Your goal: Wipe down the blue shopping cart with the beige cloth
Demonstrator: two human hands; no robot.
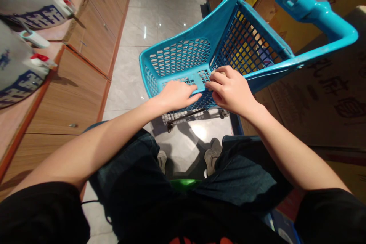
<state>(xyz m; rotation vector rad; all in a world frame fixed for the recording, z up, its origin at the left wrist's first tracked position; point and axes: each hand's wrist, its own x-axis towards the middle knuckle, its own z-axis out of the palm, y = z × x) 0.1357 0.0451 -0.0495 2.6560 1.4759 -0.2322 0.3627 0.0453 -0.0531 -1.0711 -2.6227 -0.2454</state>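
Observation:
A blue plastic shopping cart [171, 51] with latticed walls stands in front of me. My left hand [178, 95] lies over its near rim, palm down, with the index finger and thumb stretched out and apart. The other fingers of that hand are partly hidden. My right hand [227, 87] is by the same rim, close to the lattice back panel [248, 42], with its fingers curled together. A small pale bit of something shows behind these fingers, too covered to name. Whether the right hand touches the rim is hard to see.
Wooden cabinets [91, 84] line the left, with large white-and-blue jars [34, 0] bearing taps on top. Printed cardboard boxes [326, 95] are stacked on the right. A green seat edge [185, 183] shows between my legs. Grey tiled floor [143, 4] runs ahead.

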